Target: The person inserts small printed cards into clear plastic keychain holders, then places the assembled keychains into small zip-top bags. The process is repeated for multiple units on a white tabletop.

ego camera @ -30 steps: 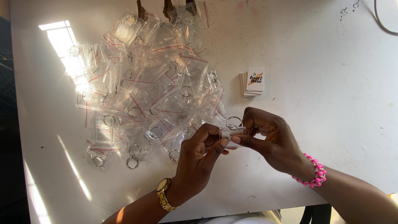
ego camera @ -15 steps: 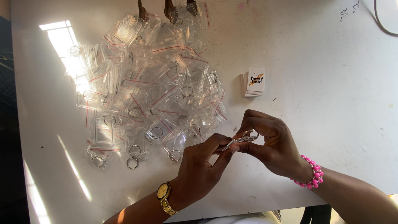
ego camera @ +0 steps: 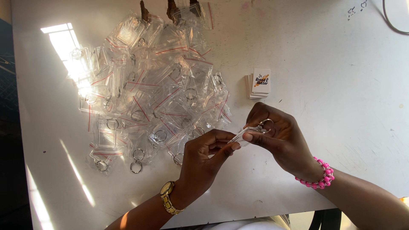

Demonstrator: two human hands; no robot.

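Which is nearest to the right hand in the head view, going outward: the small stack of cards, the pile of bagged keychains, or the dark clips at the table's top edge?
From the right hand, which holds a clear keychain:
1. Small stack of cards, just above the hand.
2. Pile of bagged keychains, to the left.
3. Dark clips, far up at the top edge.
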